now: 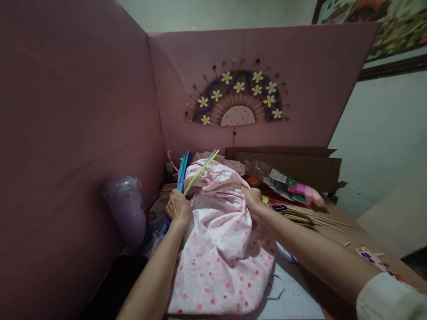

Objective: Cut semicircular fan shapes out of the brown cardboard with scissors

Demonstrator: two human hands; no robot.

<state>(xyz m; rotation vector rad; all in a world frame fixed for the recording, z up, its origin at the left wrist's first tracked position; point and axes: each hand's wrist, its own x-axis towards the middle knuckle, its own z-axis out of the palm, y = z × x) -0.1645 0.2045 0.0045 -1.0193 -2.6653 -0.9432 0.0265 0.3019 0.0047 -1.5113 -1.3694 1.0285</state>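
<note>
A pink floral cloth (220, 251) lies bunched on the table in front of me. My left hand (178, 207) is closed on its left edge, right beside a bundle of blue, green and yellow pipe cleaners (187, 170) that stick up behind it. My right hand (252, 199) is closed on the cloth's right side. Between the two hands the cloth rises in a gathered heap.
Pink partition panels (58, 121) enclose the left and back. A decorated paper fan (238, 98) hangs on the back panel. A purple container (126, 208) stands at left. A plastic bag with a pink item (289, 184), wooden sticks (320, 217) and brown cardboard (298, 163) lie at right.
</note>
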